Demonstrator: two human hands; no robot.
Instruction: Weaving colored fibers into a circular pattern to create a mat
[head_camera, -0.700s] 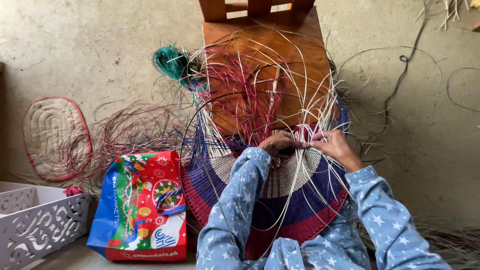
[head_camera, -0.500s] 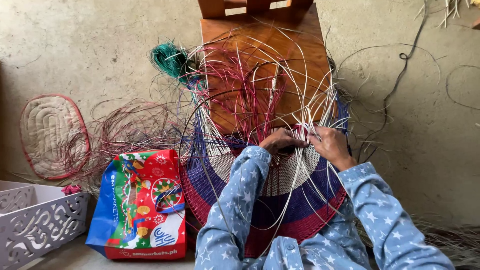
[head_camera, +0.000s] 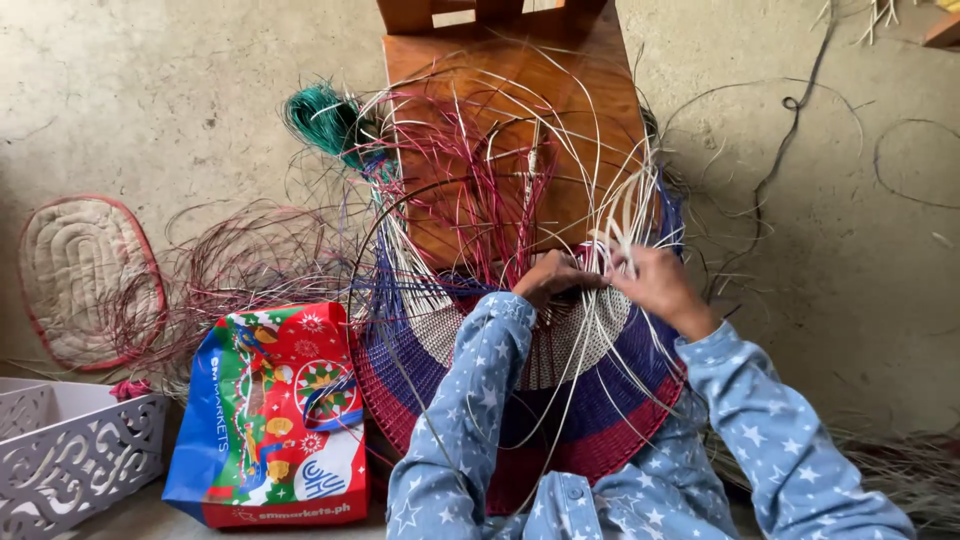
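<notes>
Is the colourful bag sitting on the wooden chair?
No, the colourful bag stands on the floor, left of the woven basket, not on the wooden chair.

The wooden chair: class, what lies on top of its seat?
Loose cream and red strands spread over the wooden chair, rising from the round woven piece. Both hands cover where strands meet it, so that stays unseen.

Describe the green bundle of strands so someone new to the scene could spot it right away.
Start at the wooden chair at top centre, then look to its left edge. The green bundle lies there on the concrete floor, the only teal-green tuft among red, purple and pale strands.
</notes>
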